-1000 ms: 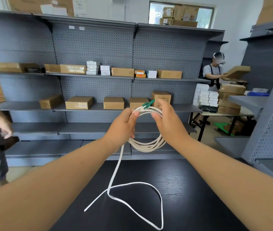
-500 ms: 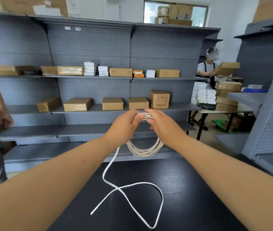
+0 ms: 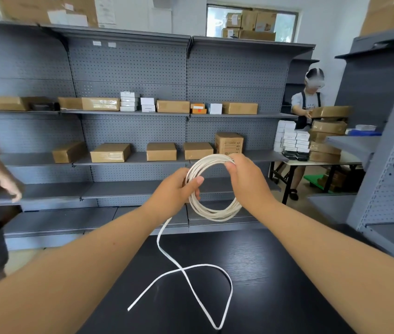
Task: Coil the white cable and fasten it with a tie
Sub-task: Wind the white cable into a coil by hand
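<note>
Left hand (image 3: pixel 174 192): grips the left side of the coil (image 3: pixel 215 214), thumb laid across the strands.
Right hand (image 3: pixel 246 179): fingers curled over the coil's upper right, holding it.
Change: a second ago the hands met at the top of the coil with a green piece standing up between them. Now they sit apart and the ring is held open and round. The green piece no longer shows.
Meaning: the turns look gathered and evened out, but winding is not done and no tie is on.
Coil: held in the air above the counter's (image 3: pixel 275 261) far edge. It has several cream strands, loosely stacked.
Tail (image 3: pixel 183 271): flat, white and limp like a ribbon. It drops from the left hand onto the counter, crosses itself once and ends free at the near left.
Counter: black, matt, fine wood grain.
Beyond: grey pegboard shelves (image 3: pixel 131 131) with brown cardboard boxes (image 3: pixel 110 152).
</note>
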A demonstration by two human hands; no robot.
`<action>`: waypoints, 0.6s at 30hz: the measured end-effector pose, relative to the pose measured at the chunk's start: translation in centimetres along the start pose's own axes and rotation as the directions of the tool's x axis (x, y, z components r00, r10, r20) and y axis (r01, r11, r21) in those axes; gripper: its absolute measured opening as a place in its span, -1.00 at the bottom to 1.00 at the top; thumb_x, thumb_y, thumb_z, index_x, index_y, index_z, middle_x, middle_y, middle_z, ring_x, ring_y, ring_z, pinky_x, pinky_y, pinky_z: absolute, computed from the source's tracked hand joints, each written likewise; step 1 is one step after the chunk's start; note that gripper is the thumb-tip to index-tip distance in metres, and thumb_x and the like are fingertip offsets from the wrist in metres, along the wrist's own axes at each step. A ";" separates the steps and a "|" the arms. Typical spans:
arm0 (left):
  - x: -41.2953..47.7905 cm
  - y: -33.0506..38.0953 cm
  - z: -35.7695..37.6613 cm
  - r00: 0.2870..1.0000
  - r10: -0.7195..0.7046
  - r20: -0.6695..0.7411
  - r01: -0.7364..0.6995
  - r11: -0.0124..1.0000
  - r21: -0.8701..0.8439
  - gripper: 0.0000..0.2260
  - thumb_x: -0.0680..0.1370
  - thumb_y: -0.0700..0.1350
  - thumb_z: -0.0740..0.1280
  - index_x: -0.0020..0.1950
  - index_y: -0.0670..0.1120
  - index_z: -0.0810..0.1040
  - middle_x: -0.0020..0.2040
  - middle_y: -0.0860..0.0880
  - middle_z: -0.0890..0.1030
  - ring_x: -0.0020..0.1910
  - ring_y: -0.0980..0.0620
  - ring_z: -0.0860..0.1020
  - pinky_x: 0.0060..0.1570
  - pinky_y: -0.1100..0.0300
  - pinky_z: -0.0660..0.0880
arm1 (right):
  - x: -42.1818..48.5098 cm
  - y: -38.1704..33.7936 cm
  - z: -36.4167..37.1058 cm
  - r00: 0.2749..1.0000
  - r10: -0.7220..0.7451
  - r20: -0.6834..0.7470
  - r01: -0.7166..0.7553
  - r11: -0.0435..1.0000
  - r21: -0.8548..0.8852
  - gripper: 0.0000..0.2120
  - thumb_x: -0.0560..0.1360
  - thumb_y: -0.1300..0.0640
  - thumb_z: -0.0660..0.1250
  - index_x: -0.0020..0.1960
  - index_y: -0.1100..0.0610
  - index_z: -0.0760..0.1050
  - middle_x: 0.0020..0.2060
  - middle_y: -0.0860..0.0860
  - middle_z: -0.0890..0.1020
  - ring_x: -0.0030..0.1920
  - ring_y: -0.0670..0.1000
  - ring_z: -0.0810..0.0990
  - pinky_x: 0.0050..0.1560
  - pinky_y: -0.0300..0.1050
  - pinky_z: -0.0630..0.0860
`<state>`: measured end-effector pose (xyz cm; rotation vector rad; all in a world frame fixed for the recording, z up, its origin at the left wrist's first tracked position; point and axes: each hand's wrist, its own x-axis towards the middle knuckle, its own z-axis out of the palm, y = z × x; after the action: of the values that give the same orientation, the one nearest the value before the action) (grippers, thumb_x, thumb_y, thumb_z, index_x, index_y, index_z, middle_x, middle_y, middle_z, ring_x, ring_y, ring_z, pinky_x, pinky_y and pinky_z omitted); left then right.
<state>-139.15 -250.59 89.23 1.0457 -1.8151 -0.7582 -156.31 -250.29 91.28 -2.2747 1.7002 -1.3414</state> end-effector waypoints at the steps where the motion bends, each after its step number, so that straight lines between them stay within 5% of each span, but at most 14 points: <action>1: -0.1 0.1 0.2 1.000 -0.016 -0.008 0.016 0.999 -0.037 -0.86 0.59 -0.02 0.20 -0.04 -0.07 0.46 -0.26 0.02 0.58 -0.20 0.00 0.57 -0.01 0.04 0.55 | -0.1 0.2 0.0 1.000 0.009 -0.027 -0.009 1.000 0.025 -0.77 0.62 0.13 0.06 0.09 0.21 0.44 -0.15 0.01 0.44 -0.12 0.03 0.39 -0.23 -0.15 0.13; 9: 0.3 0.9 1.3 0.991 -0.069 -0.113 0.045 0.978 -0.204 -0.86 0.57 -0.07 0.27 -0.09 -0.12 0.52 -0.20 -0.02 0.64 -0.19 0.03 0.60 -0.04 0.13 0.55 | -1.2 1.1 -0.1 0.974 0.086 -0.211 -0.055 0.988 0.147 -0.75 0.62 0.14 0.07 0.17 0.20 0.44 -0.13 -0.02 0.46 -0.11 0.01 0.41 -0.22 -0.25 0.16; 13: 0.3 1.4 2.9 0.962 -0.098 -0.254 0.024 0.959 -0.281 -0.91 0.59 -0.08 0.22 -0.10 0.00 0.48 -0.16 0.01 0.63 -0.19 0.06 0.63 -0.07 0.08 0.54 | -1.5 0.8 0.4 0.960 0.121 -0.252 -0.058 0.968 0.244 -0.77 0.61 0.13 0.06 0.13 0.19 0.43 -0.12 -0.02 0.47 -0.10 0.09 0.49 -0.11 -0.09 0.37; 16: 0.1 1.7 3.6 0.944 -0.026 -0.330 -0.030 0.986 -0.163 -0.89 0.61 -0.05 0.18 -0.11 0.06 0.40 -0.22 0.04 0.59 -0.31 0.10 0.61 -0.24 0.17 0.51 | -1.6 0.7 1.0 0.951 0.167 -0.259 -0.080 0.946 0.314 -0.78 0.61 0.12 0.05 0.08 0.17 0.43 -0.17 0.01 0.48 -0.11 0.17 0.53 -0.05 0.07 0.50; 18: 0.1 1.8 3.5 0.935 0.043 -0.353 -0.047 0.999 -0.002 -0.89 0.62 -0.05 0.15 -0.10 0.03 0.37 -0.28 0.03 0.55 -0.36 0.04 0.58 -0.36 0.22 0.47 | -1.6 1.0 1.3 0.956 0.207 -0.208 -0.124 0.927 0.353 -0.79 0.62 0.12 0.04 0.08 0.14 0.43 -0.18 0.04 0.49 -0.12 0.19 0.56 -0.12 -0.19 0.51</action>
<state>-142.93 -249.55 89.30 1.0543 -1.5185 -0.5124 -156.34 -250.05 89.04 -1.8014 1.5301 -1.7696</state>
